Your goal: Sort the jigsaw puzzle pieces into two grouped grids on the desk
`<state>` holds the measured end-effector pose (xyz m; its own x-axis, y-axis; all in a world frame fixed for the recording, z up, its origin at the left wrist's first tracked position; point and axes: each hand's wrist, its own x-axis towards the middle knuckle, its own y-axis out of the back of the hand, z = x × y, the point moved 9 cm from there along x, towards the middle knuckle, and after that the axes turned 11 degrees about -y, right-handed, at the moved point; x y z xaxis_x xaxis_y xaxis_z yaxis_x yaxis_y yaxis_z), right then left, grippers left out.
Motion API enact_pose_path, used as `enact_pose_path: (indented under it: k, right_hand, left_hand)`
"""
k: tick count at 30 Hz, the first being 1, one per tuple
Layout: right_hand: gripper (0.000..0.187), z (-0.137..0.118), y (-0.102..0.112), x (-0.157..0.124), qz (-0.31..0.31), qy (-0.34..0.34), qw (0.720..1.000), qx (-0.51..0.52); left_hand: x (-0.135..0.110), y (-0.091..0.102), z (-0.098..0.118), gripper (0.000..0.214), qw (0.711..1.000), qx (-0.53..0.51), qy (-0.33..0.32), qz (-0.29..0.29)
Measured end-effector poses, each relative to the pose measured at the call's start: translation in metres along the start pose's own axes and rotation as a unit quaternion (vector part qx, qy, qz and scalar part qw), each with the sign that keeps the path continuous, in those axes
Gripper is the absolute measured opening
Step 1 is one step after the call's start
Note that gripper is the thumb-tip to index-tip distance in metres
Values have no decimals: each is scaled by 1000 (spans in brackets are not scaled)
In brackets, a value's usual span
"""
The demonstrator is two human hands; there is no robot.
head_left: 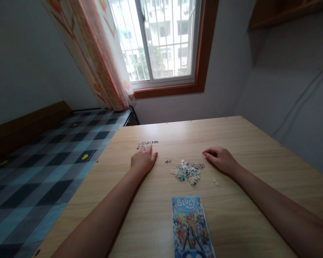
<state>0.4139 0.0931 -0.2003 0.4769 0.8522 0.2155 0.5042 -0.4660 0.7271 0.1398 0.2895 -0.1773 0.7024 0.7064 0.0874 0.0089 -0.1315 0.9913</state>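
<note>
table [231, 215]: wood-grain top, below window [169, 43].
left hand [142, 159]: palm down at piece rows [148, 143]; thumb parted from forefinger, hold indeterminable.
right hand [223, 160]: fingers curled, tips nearly meeting; hold indeterminable.
puzzle pile [187, 173]: loose, between hands.
"bluey" box or sheet [191, 227]: nearer; interior not visible.

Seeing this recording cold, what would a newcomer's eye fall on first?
Probably the bright window at the top, then the colourful Bluey picture at the bottom of the view. Between them, a loose heap of puzzle pieces lies on the wooden table, with the left hand by small rows of pieces and the right hand on the heap's right.
</note>
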Motion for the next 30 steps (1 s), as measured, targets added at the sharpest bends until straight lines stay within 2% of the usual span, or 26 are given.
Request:
enact_pose_path:
  k: [9,14,18,23,27,30]
  right_hand:
    - [26,-4,1,-1,3,8,1000,-7]
    - [26,-22,-1,-8,-4,86,996,-3]
    - [28,-39,-5,-17,-29,163,986,8]
    - [29,-50,-11,-25,-53,212,976,7]
    - [29,-49,-14,-23,-50,216,975,-20]
    - [29,-46,-11,-19,-28,200,979,-19]
  left_hand:
    - [1,-1,-1,57,1000,-3,8,0]
    - [-2,4,2,55,1000,-15,-5,26]
    - [-6,10,15,47,994,-55,-69,60]
    - [-13,8,41,42,972,-105,-204,46]
    - [-19,8,53,34,954,-121,-273,35]
    - [-21,10,56,31,945,-134,-297,35]
